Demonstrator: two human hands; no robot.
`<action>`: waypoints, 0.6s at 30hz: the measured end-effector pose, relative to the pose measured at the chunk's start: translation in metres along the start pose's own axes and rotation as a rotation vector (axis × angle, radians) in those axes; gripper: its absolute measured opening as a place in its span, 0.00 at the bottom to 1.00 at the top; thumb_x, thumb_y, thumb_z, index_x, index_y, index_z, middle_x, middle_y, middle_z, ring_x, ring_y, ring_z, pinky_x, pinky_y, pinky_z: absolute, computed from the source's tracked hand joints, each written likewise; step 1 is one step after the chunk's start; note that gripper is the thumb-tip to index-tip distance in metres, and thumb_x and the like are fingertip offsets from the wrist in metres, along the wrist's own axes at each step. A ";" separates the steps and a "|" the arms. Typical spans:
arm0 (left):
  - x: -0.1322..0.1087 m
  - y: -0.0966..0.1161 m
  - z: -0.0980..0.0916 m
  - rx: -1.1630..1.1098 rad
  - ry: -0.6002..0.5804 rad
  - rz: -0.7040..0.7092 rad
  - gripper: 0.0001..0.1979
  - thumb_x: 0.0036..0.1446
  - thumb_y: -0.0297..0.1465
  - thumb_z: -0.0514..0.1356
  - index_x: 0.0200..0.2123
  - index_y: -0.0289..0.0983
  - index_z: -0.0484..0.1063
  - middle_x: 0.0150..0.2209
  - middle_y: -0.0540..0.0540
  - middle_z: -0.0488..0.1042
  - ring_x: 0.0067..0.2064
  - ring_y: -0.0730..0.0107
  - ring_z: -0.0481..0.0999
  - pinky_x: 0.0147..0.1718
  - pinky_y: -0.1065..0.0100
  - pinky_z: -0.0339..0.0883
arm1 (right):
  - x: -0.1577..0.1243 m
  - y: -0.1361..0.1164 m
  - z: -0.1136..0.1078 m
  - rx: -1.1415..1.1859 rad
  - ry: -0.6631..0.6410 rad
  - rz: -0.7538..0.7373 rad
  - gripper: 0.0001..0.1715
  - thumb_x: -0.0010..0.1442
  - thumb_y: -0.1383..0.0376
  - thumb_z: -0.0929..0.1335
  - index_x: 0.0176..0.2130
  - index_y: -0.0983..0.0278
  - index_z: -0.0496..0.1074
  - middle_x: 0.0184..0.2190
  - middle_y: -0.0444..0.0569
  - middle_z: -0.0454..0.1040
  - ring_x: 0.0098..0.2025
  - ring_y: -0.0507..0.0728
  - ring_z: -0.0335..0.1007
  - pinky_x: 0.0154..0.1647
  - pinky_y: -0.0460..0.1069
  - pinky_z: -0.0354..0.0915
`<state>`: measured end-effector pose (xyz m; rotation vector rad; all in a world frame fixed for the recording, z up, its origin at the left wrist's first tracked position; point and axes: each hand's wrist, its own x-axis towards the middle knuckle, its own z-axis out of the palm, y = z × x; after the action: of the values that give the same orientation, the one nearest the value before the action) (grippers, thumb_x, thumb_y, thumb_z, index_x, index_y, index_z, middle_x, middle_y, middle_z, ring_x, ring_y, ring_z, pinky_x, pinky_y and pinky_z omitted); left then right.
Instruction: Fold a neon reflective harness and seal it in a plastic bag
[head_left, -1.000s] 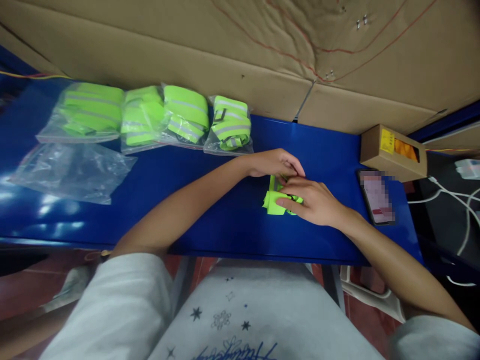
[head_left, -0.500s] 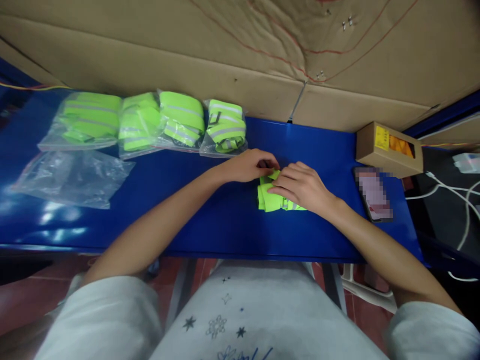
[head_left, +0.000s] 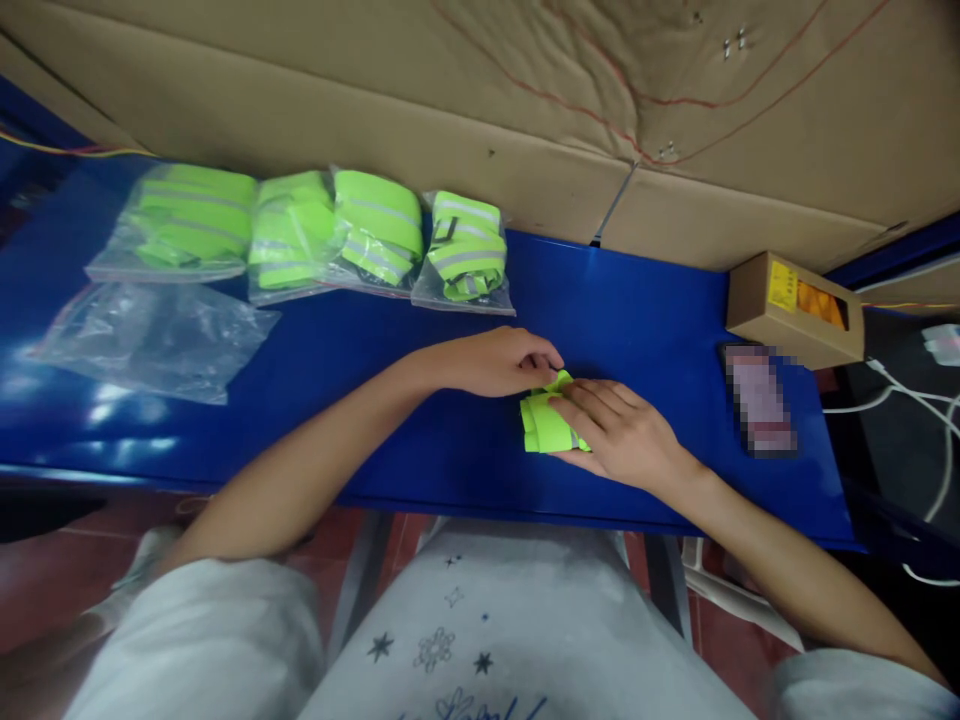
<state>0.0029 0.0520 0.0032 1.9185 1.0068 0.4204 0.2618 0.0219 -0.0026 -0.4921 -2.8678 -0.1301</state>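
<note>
A folded neon-yellow reflective strap [head_left: 546, 424] with a silver stripe lies on the blue table, between my two hands. My right hand [head_left: 626, 430] is wrapped over its right part, fingers on top and thumb along the near side. At its far edge, my left hand [head_left: 517, 362] has thumb and fingers closed in a pinch on a raised bit of the strap. Part of the strap is hidden under my right hand. Several similar rolled straps [head_left: 379, 222] in clear zip bags stand in a row at the back left.
An empty clear plastic bag [head_left: 157, 335] lies flat at the left of the blue table [head_left: 420, 450]. A phone [head_left: 759, 400] and a brown cardboard box [head_left: 795, 310] sit at the right. White cables [head_left: 900, 385] run beyond the right edge, and cardboard [head_left: 375, 110] lines the back.
My right hand has shifted its hold, its thumb now showing at the strap's near side. My left hand still pinches the far edge. The whole view has shifted slightly.
</note>
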 end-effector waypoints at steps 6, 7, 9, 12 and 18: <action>-0.019 0.015 0.015 -0.132 -0.004 0.010 0.29 0.62 0.38 0.65 0.64 0.37 0.67 0.56 0.37 0.78 0.54 0.63 0.80 0.53 0.65 0.73 | 0.010 0.008 -0.005 0.149 -0.010 0.042 0.20 0.73 0.53 0.66 0.46 0.68 0.75 0.44 0.58 0.82 0.48 0.64 0.80 0.48 0.57 0.73; -0.023 0.017 0.021 -0.114 0.017 0.019 0.34 0.60 0.40 0.68 0.67 0.38 0.64 0.58 0.36 0.76 0.57 0.60 0.79 0.55 0.62 0.73 | 0.009 0.009 -0.004 0.175 -0.002 0.048 0.19 0.73 0.53 0.66 0.45 0.67 0.75 0.44 0.57 0.82 0.47 0.64 0.80 0.47 0.57 0.73; -0.030 0.022 0.036 -0.049 0.086 0.027 0.46 0.53 0.43 0.73 0.70 0.41 0.59 0.62 0.35 0.72 0.61 0.55 0.76 0.60 0.57 0.71 | 0.008 0.010 -0.002 0.217 0.040 0.067 0.18 0.72 0.53 0.67 0.45 0.65 0.75 0.44 0.55 0.81 0.47 0.63 0.80 0.48 0.57 0.73; -0.034 0.024 0.062 0.082 0.242 0.040 0.52 0.53 0.40 0.74 0.74 0.44 0.50 0.64 0.35 0.68 0.64 0.51 0.72 0.63 0.51 0.69 | 0.004 0.009 0.002 0.208 0.109 0.100 0.19 0.71 0.52 0.67 0.48 0.65 0.75 0.47 0.58 0.79 0.48 0.64 0.79 0.47 0.57 0.75; -0.032 0.012 0.073 0.136 0.298 0.192 0.39 0.65 0.26 0.61 0.74 0.49 0.48 0.64 0.41 0.70 0.64 0.58 0.73 0.63 0.53 0.70 | 0.000 0.010 0.003 0.352 0.133 0.206 0.23 0.65 0.58 0.70 0.56 0.66 0.69 0.52 0.62 0.76 0.54 0.68 0.77 0.50 0.61 0.77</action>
<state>0.0355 -0.0171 -0.0225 2.1259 1.0661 0.7845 0.2645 0.0320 -0.0050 -0.6703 -2.6102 0.3563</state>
